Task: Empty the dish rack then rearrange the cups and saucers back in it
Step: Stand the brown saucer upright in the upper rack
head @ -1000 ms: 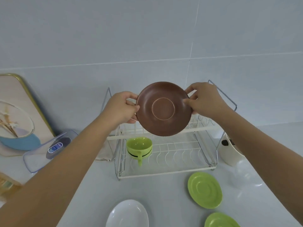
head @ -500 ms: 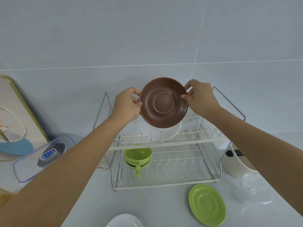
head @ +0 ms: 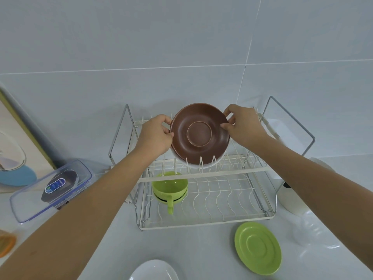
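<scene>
A brown saucer [head: 199, 136] stands on edge in the upper tier of the white wire dish rack [head: 201, 170], its underside facing me, with a white dish partly hidden behind it. My left hand [head: 156, 136] pinches its left rim and my right hand [head: 244, 126] its right rim. Green cups [head: 170, 187] are stacked on the lower tier at the left, handle toward me. One green saucer [head: 258, 247] lies flat on the counter in front of the rack at the right, and a white saucer [head: 154, 270] lies at the bottom edge.
A clear plastic box with a blue label [head: 51, 188] lies left of the rack. A framed board [head: 18, 142] leans on the wall at far left. A white holder [head: 292, 197] and a clear plastic item [head: 310, 231] sit at the right.
Both hands have carried the brown saucer down and away from me into the rack's upper tier slots. The view has tilted up, so the second green saucer has left the frame.
</scene>
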